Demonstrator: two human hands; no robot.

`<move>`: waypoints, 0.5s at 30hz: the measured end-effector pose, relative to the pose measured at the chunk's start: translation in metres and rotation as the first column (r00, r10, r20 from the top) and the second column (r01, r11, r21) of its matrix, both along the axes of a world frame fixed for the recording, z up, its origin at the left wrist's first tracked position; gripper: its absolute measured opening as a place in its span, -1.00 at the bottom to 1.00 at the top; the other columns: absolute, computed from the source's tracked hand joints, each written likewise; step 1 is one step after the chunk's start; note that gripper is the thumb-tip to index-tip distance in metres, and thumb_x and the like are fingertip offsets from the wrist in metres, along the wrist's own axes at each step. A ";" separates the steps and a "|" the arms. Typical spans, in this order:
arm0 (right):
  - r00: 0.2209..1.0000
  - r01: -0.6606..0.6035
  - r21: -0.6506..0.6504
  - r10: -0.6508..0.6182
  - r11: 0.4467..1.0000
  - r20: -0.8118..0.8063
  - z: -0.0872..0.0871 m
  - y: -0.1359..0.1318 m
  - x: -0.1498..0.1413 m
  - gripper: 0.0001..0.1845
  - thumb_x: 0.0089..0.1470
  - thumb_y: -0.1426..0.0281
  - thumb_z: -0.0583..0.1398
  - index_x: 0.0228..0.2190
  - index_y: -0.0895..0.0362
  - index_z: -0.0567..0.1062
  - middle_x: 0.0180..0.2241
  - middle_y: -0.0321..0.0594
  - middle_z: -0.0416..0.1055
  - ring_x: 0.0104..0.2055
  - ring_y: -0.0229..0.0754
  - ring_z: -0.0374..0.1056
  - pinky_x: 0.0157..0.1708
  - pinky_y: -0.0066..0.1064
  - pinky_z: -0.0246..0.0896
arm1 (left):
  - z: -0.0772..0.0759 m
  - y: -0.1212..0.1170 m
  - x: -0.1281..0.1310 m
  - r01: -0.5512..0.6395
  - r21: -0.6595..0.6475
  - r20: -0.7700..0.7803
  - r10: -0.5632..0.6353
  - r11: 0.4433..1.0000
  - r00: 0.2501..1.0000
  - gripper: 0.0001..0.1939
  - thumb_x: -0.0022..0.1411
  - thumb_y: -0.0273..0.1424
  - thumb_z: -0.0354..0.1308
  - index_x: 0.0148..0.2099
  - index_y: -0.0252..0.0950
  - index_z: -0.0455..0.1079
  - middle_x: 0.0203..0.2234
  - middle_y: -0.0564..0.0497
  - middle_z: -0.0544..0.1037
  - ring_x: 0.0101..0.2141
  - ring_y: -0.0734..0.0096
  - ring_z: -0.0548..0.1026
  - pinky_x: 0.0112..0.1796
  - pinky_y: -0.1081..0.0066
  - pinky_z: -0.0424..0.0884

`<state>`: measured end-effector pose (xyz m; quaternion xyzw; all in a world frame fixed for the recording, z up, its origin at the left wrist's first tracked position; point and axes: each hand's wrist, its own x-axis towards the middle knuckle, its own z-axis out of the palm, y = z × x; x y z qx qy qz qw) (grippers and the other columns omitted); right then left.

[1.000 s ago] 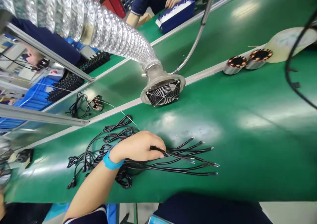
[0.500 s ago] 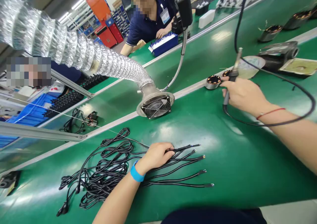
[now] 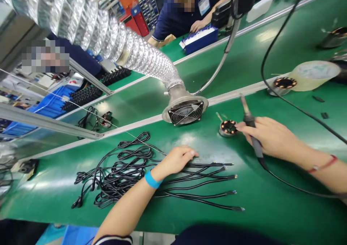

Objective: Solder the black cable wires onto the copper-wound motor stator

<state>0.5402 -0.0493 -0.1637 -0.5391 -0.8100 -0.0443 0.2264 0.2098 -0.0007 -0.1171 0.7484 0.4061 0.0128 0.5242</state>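
Note:
My right hand (image 3: 273,136) is closed around a soldering iron (image 3: 257,147), its metal tip pointing up and away. A fingertip of that hand touches the rim of a small motor stator (image 3: 227,129) with copper coils, standing on the green bench. My left hand (image 3: 180,160), a blue band at its wrist, rests over the stripped-end black power cables (image 3: 200,183). Its fingers are drawn together. A thin solder wire (image 3: 130,133) runs from the upper left to this hand; the end between the fingers is hidden.
A fume extractor (image 3: 185,113) on a silver duct (image 3: 141,53) hangs above the bench. Another stator (image 3: 283,84) stands by a yellowish tape roll (image 3: 314,75) at the back right. Across the rail, a co-worker (image 3: 184,17) sits by a blue box (image 3: 200,41).
My right hand has come back from the rail toward me with the soldering iron, and one stator has moved nearer. My left hand has let go of the cable it was touching.

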 end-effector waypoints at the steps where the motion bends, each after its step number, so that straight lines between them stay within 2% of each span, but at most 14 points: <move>1: 1.000 -0.010 0.020 0.011 1.000 -0.021 0.000 -0.010 -0.007 -0.72 0.27 0.40 0.03 -0.30 0.04 0.55 -0.30 -0.11 0.57 -0.35 -0.10 0.40 -0.32 -0.25 0.26 | 0.000 0.003 0.000 -0.077 -0.117 0.009 0.078 0.990 0.997 -0.64 0.44 -0.28 -0.04 -0.15 -0.37 0.53 -0.39 -0.01 0.52 -0.44 0.48 0.44 -0.38 0.46 0.43; 2: 0.999 -0.002 0.040 0.004 0.999 -0.041 0.001 -0.018 -0.015 -0.73 0.30 0.36 0.03 -0.28 0.07 0.53 -0.32 -0.08 0.56 -0.35 -0.07 0.41 -0.32 -0.22 0.29 | 0.000 0.006 0.001 -0.151 -0.228 0.011 0.158 0.962 0.987 -0.64 0.43 -0.28 -0.05 -0.16 -0.39 0.51 -0.46 0.03 0.47 -0.53 0.54 0.37 -0.49 0.51 0.34; 4: 0.997 0.023 0.060 -0.019 0.998 -0.078 0.002 -0.031 -0.033 -0.72 0.35 0.24 0.05 -0.17 0.12 0.49 -0.34 -0.05 0.53 -0.37 -0.04 0.42 -0.35 -0.20 0.33 | 0.001 0.010 0.004 -0.273 -0.378 0.021 0.303 0.885 0.953 -0.67 0.41 -0.31 -0.04 -0.22 -0.41 0.46 -0.54 0.10 0.37 -0.63 0.62 0.24 -0.61 0.56 0.14; 6: 0.994 0.034 0.046 -0.029 0.998 -0.105 0.002 -0.037 -0.054 -0.64 0.36 0.13 0.07 -0.06 0.14 0.44 -0.27 -0.03 0.53 -0.33 -0.01 0.46 -0.34 -0.18 0.37 | 0.000 0.014 0.011 -0.357 -0.430 0.034 0.410 0.829 0.911 -0.74 0.37 -0.34 0.01 -0.26 -0.40 0.42 -0.56 0.15 0.31 -0.66 0.68 0.13 -0.62 0.58 0.02; 8: 0.990 0.044 0.001 -0.043 0.999 -0.136 0.000 -0.039 -0.075 -0.60 0.34 0.10 0.09 0.00 0.13 0.40 -0.20 -0.03 0.53 -0.29 0.01 0.48 -0.33 -0.18 0.39 | -0.003 0.017 0.019 -0.409 -0.439 0.030 0.468 0.800 0.883 -0.82 0.34 -0.37 0.07 -0.25 -0.39 0.41 -0.56 0.18 0.28 -0.65 0.70 0.07 -0.59 0.57 -0.02; 10: 0.982 0.061 -0.040 -0.068 0.997 -0.177 -0.003 -0.039 -0.092 -0.62 0.34 0.14 0.08 0.01 0.14 0.38 -0.21 -0.04 0.53 -0.30 0.01 0.48 -0.35 -0.18 0.40 | -0.009 0.020 0.027 -0.424 -0.410 0.024 0.474 0.808 0.880 -0.86 0.31 -0.41 0.13 -0.16 -0.38 0.43 -0.55 0.20 0.29 -0.61 0.67 0.11 -0.53 0.57 0.05; 12: 0.970 0.055 -0.074 -0.070 0.996 -0.231 -0.008 -0.039 -0.102 -0.65 0.33 0.20 0.08 0.02 0.15 0.37 -0.21 -0.04 0.52 -0.29 0.01 0.48 -0.34 -0.18 0.42 | -0.016 0.023 0.035 -0.395 -0.335 0.038 0.432 0.855 0.901 -0.82 0.26 -0.47 0.17 -0.08 -0.38 0.45 -0.54 0.19 0.32 -0.54 0.61 0.20 -0.42 0.54 0.17; 15: 0.954 -0.004 -0.112 -0.030 0.994 -0.298 -0.012 -0.040 -0.105 -0.63 0.31 0.25 0.10 0.08 0.13 0.34 -0.16 -0.06 0.52 -0.26 -0.01 0.49 -0.29 -0.18 0.44 | -0.025 0.025 0.040 -0.271 -0.230 0.043 0.288 0.935 0.957 -0.90 0.22 -0.54 0.18 -0.21 -0.38 0.50 -0.50 0.13 0.41 -0.41 0.51 0.32 -0.24 0.46 0.28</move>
